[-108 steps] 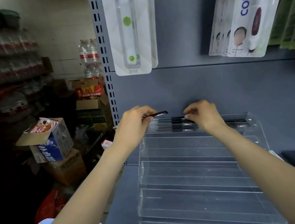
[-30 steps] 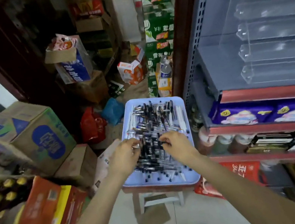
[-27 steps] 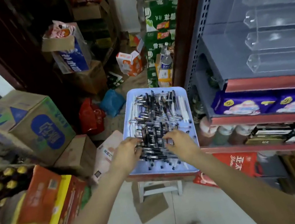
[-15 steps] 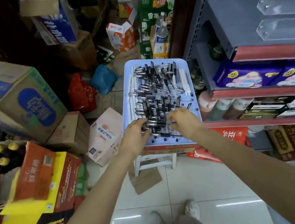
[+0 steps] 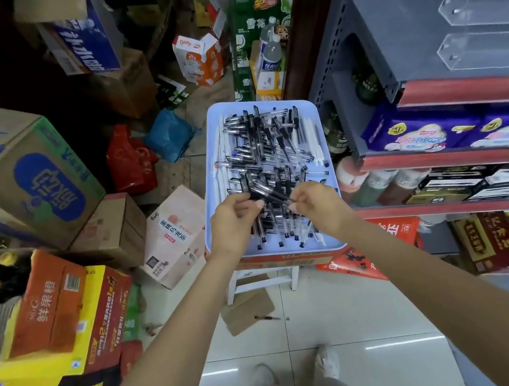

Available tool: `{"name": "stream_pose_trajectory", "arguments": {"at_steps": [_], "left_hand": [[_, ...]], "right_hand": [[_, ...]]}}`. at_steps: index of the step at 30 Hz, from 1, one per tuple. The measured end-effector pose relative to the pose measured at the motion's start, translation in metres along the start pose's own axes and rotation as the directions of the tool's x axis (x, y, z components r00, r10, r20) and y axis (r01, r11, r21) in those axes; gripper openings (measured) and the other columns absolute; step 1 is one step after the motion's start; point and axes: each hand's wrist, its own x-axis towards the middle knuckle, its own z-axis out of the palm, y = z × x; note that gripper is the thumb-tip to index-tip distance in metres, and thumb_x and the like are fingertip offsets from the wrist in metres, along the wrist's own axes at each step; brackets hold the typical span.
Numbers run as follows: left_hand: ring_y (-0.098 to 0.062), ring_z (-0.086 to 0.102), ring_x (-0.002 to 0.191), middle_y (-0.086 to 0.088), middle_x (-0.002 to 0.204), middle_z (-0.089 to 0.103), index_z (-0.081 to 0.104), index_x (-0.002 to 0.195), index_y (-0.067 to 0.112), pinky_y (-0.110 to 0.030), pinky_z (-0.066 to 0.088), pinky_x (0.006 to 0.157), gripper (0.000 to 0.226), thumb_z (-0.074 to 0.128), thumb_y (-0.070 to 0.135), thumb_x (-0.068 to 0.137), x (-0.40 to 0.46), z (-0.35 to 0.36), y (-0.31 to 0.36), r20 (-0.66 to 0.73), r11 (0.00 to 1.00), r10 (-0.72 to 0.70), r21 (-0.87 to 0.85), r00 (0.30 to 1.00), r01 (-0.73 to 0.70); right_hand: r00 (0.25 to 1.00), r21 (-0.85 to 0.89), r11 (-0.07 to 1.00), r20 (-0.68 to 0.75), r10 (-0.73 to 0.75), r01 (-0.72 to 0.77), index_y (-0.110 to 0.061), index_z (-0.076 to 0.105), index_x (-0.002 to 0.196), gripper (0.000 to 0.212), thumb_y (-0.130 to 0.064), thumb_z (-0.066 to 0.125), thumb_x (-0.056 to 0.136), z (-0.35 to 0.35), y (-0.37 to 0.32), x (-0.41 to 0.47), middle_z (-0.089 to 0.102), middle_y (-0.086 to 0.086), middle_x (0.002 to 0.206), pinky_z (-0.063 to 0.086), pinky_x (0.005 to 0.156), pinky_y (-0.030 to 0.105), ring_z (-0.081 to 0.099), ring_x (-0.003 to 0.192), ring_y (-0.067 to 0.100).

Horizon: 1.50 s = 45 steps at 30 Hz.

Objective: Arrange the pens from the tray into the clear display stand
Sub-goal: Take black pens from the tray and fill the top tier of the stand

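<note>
Black-capped clear pens (image 5: 268, 153) lie jumbled in a pale blue tray (image 5: 210, 180) on a white stool (image 5: 261, 280). Left hand (image 5: 233, 223) and right hand (image 5: 320, 206) each pinch pens above the tray's near end. The clear display stand (image 5: 468, 5) sits on the shelf at upper right.

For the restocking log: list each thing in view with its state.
tray: heaped with pens, on a stool
pens: jumbled, crossing
left hand: pinching a pen
right hand: pinching pens
clear display stand: on shelf, visible tiers empty
</note>
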Motion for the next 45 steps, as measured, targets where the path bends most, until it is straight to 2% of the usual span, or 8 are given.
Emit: {"name": "stream_pose_trajectory", "arguments": {"at_steps": [4,13,19,23,29,34,41,45], "left_hand": [[-0.018,0.063,0.075,-0.007,0.072,0.064,0.061,0.077,0.005,-0.02,0.049,0.072,0.013,0.065,0.014,0.086,0.005,0.008,0.025,0.078,0.992,0.02,-0.129,0.997,-0.01],[-0.032,0.061,0.076,-0.031,0.083,0.062,0.056,0.076,0.0,-0.043,0.05,0.077,0.025,0.059,0.021,0.09,0.022,0.042,0.105,0.136,0.978,0.199,-0.094,0.971,-0.187],[-0.02,0.045,0.064,-0.006,0.058,0.042,0.046,0.06,0.005,-0.032,0.043,0.068,0.036,0.064,0.023,0.087,0.023,0.106,0.185,0.185,0.948,0.319,-0.073,0.93,-0.311],[-0.016,0.037,0.055,0.001,0.053,0.037,0.048,0.063,0.002,-0.029,0.032,0.058,0.037,0.061,0.023,0.089,0.024,0.162,0.24,0.204,0.888,0.442,0.035,0.873,-0.458],[-0.012,0.046,0.065,0.004,0.07,0.049,0.064,0.082,0.009,-0.025,0.025,0.059,0.015,0.061,0.021,0.089,0.031,0.244,0.318,0.304,0.643,0.629,0.314,0.715,-0.699],[-0.02,0.045,0.075,-0.003,0.076,0.045,0.061,0.089,0.002,-0.027,0.019,0.062,0.019,0.059,0.02,0.09,0.041,0.298,0.37,0.338,0.461,0.711,0.438,0.616,-0.772],[-0.021,0.045,0.069,0.003,0.067,0.049,0.059,0.086,0.006,-0.018,0.031,0.056,0.018,0.056,0.024,0.092,0.08,0.328,0.42,0.197,0.504,0.752,0.444,0.629,-0.741],[-0.022,0.056,0.09,0.002,0.094,0.061,0.063,0.097,0.02,-0.036,0.047,0.075,0.022,0.058,0.039,0.088,0.121,0.339,0.449,0.161,0.409,0.782,0.598,0.602,-0.69]], "right_hand": [[0.999,0.175,0.983,-0.021,-0.044,0.047,-0.002,0.06,0.101,0.014,-0.011,0.057,0.091,-0.01,-0.009,-0.005,0.062,0.01,0.09,0.048,0.075,0.018,0.058,0.083,0.022],[0.971,0.209,0.969,-0.226,-0.083,0.132,-0.01,0.065,0.09,0.012,-0.019,0.069,0.083,-0.087,0.006,-0.013,0.062,0.001,0.078,0.041,0.061,0.013,0.055,0.069,0.008],[0.928,0.237,0.953,-0.362,-0.092,0.187,-0.012,0.06,0.078,0.013,-0.016,0.072,0.08,-0.161,0.041,-0.028,0.06,0.005,0.069,0.039,0.049,0.006,0.052,0.054,0.006],[0.917,0.234,0.948,-0.383,-0.113,0.215,-0.011,0.059,0.08,0.014,-0.017,0.072,0.079,-0.226,0.078,-0.033,0.064,0.007,0.071,0.053,0.061,0.029,0.061,0.061,0.018],[0.849,0.411,0.828,-0.509,-0.138,0.381,-0.016,0.057,0.116,0.027,-0.013,0.059,0.09,-0.339,0.135,-0.031,0.057,-0.006,0.078,0.049,0.057,0.021,0.058,0.067,0.009],[0.821,0.412,0.764,-0.509,-0.259,0.496,-0.014,0.062,0.089,0.016,0.001,0.056,0.089,-0.412,0.171,-0.025,0.062,0.003,0.077,0.053,0.064,0.017,0.062,0.063,-0.001],[0.732,0.548,0.596,-0.674,-0.101,0.587,-0.004,0.06,0.082,0.014,0.008,0.054,0.087,-0.477,0.197,0.007,0.063,0.009,0.073,0.053,0.063,0.012,0.066,0.059,0.003],[0.705,0.591,0.518,-0.708,-0.032,0.618,-0.01,0.064,0.075,0.021,0.006,0.057,0.087,-0.516,0.211,0.039,0.068,0.004,0.071,0.053,0.068,0.016,0.069,0.068,0.011]]}}
